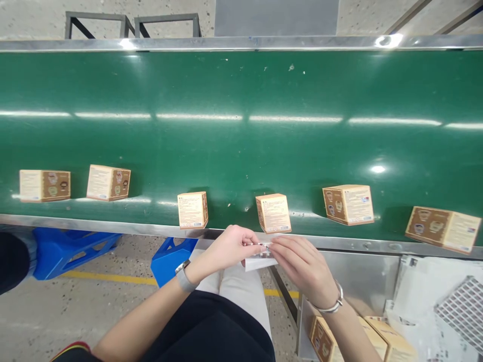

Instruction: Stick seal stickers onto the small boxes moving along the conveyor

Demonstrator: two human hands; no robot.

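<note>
Just past the belt's near edge, my left hand (232, 246) pinches the left side of a small white sheet (258, 263) between thumb and fingers. A dark-and-light pattern runs along the sheet's upper part, too small to make out. My right hand (302, 264) is closed at the sheet's right end, its fingers covering that part. Directly beyond my hands, a cream-and-brown carton (274, 213) stands on the green conveyor belt (234, 151). Another carton (191, 210) stands a little to the left of it. Neither hand touches a carton.
More cartons stand along the belt, including one at right (347, 204) and one at far left (44, 185). A metal rail (132, 227) edges the belt. At lower right are boxed cartons (326, 339) and a grid-patterned sheet (464, 311). Blue stools (71, 251) stand at left.
</note>
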